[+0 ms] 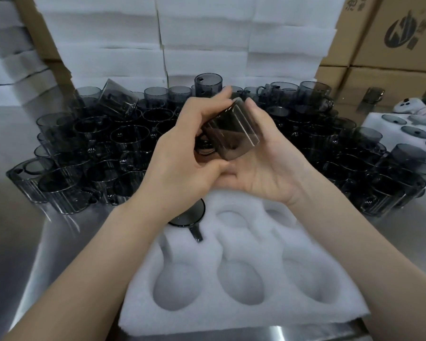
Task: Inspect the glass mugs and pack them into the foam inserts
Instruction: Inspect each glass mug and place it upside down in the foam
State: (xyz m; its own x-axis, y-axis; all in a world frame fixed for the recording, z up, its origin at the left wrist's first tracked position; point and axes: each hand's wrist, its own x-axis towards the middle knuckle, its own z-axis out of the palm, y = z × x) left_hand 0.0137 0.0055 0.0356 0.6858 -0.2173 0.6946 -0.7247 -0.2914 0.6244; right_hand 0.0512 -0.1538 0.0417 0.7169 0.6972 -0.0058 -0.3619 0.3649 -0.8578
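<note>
The step in hand looks like inspection: the person holds one smoky grey glass mug (pixel 231 134) tilted on its side above the foam insert (pixel 231 318), the left hand (pixel 182 151) curled round it and the right hand (pixel 266 166) cupping it from beneath, both closed on the glass. Next it likely needs lowering into a free pocket beside the seated mug (pixel 192 215) (far-left pocket, handle toward the person), its handle matched to the slot. The glass is dark, see-through and straight-walled; no flaw can be made out.
</note>
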